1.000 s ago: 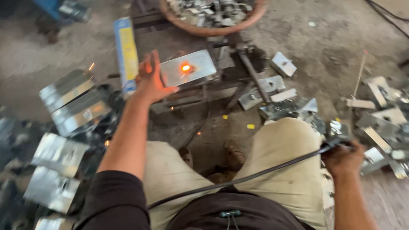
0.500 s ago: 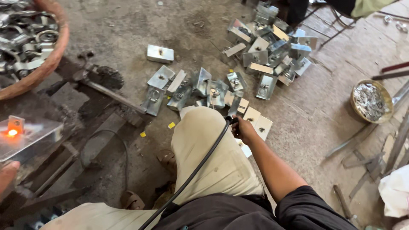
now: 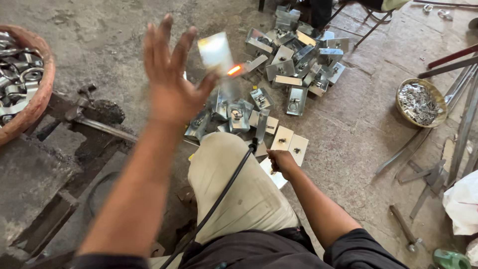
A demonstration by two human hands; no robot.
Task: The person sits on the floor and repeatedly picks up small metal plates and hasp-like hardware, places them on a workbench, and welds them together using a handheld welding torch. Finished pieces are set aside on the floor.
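Head view: metal plate [image 3: 215,51] just beyond left hand [image 3: 172,79].

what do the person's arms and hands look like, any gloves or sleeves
No gloves: both the left hand and the right hand are bare, with no rings or watch visible. Both forearms are bare too. Dark, near-black sleeves are pushed up to about the elbow, matching the dark top. A thin black cable runs over the light beige trousers.
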